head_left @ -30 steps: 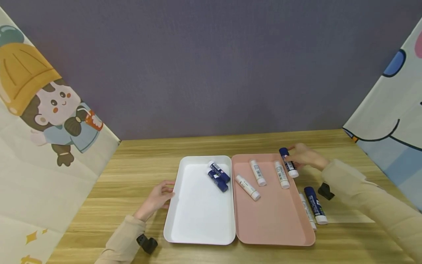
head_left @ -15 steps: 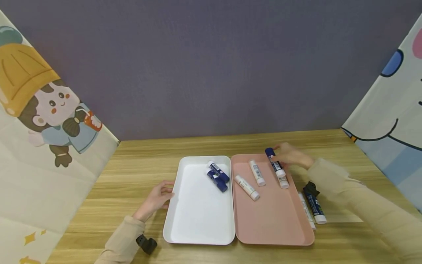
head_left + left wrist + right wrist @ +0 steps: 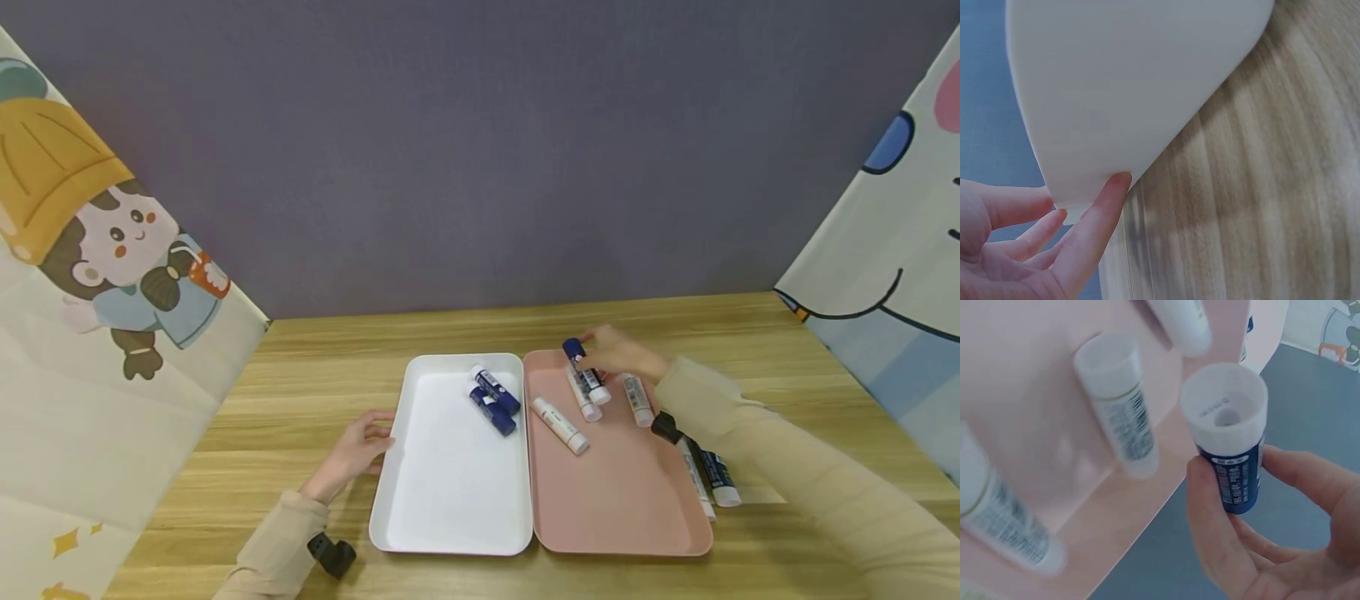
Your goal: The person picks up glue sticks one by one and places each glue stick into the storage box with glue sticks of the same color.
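One dark-blue, white-ended cylindrical tube [image 3: 1230, 444] is pinched between the right hand's [image 3: 621, 352] thumb and fingers, over the pink rectangular tray [image 3: 622, 508] towards its 11 o'clock edge. A light but firm pinch should suit, with enough height to clear the white cylindrical tube [image 3: 582, 396] beneath. The left hand [image 3: 355, 452], fingers relaxed, not clenched, touches the white rectangular tray [image 3: 450, 500] at 9 o'clock; gentle contact seems enough for steadying it.
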`<state>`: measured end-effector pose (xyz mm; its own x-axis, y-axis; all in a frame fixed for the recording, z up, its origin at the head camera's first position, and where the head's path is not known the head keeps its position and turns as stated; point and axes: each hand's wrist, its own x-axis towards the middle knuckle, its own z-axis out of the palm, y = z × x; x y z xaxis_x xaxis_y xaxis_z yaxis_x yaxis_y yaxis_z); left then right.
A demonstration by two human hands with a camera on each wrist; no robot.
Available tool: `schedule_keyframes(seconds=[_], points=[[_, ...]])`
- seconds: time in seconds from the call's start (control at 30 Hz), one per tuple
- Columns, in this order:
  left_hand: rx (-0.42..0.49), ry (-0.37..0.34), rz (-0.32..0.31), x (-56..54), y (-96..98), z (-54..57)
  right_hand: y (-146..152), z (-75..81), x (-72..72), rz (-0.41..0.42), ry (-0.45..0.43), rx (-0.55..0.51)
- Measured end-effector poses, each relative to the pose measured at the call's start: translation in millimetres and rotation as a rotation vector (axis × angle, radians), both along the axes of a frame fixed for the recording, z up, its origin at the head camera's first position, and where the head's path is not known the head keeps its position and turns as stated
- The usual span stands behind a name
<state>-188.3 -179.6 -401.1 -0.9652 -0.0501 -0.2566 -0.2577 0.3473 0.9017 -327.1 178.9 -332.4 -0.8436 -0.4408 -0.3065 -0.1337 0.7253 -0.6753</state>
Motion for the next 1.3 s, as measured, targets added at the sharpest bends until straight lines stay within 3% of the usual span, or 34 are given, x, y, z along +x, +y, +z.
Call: schedule_keyframes(seconds=[0.37, 0.77, 1.13, 1.3], points=[[-0.016, 0.003, 0.005, 0.4, 0.1, 1.8, -35, -1.6, 6.1, 0.031, -0.005, -0.033], [-0.006, 0.000, 0.005, 1.1, -0.8, 3.4, -70, -2.9, 13.0, 0.085, 0.073, 0.014], [-0.005, 0.003, -0.001, 0.9, -0.8, 3.9, -101, -5.8, 20.6, 0.060, 0.032, 0.047], [-0.008, 0.000, 0.004, 1.2, -1.3, 3.8, -112, -5.7, 24.7, 0.086, 0.050, 0.069]])
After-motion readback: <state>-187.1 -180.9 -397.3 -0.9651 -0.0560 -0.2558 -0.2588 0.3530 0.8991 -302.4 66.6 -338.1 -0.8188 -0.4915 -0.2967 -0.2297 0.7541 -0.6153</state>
